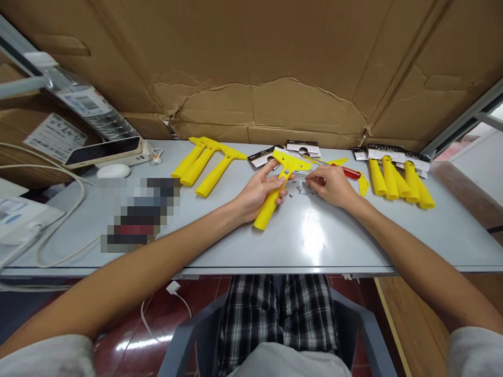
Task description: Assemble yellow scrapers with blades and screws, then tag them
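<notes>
My left hand (261, 191) is closed around a yellow scraper (266, 209), its wide head up and its tubular handle slanting down toward me. A screw shows in the right side of the head. Just right of it my right hand (332, 183) has thumb and fingertips pinched together; whatever is between them is too small to make out. Small loose screws (302, 189) lie scattered on the table below those fingertips. A screwdriver with a red handle (351, 173) extends behind my right hand; whether the hand touches it is hidden.
Several yellow scrapers (214, 178) lie at the back left. More yellow handles (393, 180) with black-and-white packaging cards (387, 153) lie at the right. A yellow plate (363, 185) rests near the screwdriver. Leftward are a phone (104, 151), a bottle (88, 102) and white cables (80, 201). Cardboard (251, 57) stands behind.
</notes>
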The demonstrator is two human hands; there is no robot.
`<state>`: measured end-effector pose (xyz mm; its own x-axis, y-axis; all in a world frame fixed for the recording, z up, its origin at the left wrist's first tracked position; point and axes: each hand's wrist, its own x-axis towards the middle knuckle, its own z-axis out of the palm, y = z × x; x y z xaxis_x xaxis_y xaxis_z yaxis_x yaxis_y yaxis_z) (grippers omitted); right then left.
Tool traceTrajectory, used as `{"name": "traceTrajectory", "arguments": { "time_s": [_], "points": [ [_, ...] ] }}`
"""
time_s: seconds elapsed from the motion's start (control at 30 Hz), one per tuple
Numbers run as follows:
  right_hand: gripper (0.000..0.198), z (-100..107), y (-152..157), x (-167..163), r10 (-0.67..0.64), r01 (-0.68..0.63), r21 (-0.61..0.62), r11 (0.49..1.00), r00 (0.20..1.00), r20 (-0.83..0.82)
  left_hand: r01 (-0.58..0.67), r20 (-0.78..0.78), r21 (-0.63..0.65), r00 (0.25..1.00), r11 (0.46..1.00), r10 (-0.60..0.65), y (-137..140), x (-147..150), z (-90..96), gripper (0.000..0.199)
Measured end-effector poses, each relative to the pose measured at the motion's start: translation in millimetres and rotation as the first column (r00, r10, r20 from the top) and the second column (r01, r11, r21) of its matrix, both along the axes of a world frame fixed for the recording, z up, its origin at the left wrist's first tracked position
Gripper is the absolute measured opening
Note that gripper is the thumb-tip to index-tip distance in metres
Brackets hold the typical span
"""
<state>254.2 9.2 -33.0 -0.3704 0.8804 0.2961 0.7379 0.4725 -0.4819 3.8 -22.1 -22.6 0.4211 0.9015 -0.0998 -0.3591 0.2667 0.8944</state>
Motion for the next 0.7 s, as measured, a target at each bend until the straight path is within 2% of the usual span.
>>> {"name": "traceTrajectory", "arguments": {
  "time_s": [0.3, 0.7],
  "points": [
    [0.023, -2.9, -1.2, -7.3, -0.04, 0.039, 0.009, 0.999, 0.998, 0.057, -0.064, 0.044, 0.031, 0.997, 0.997, 0.063, -4.1, 3.5, 2.4, 0.052],
    [0.025, -3.0, -1.5, -8.7, -0.059, 0.058, 0.015, 0.998, 0.991, 0.117, -0.032, 0.047, 0.069, 0.999, 0.997, 0.029, -4.9, 2.4, 1.5, 0.056]
  ]
}}
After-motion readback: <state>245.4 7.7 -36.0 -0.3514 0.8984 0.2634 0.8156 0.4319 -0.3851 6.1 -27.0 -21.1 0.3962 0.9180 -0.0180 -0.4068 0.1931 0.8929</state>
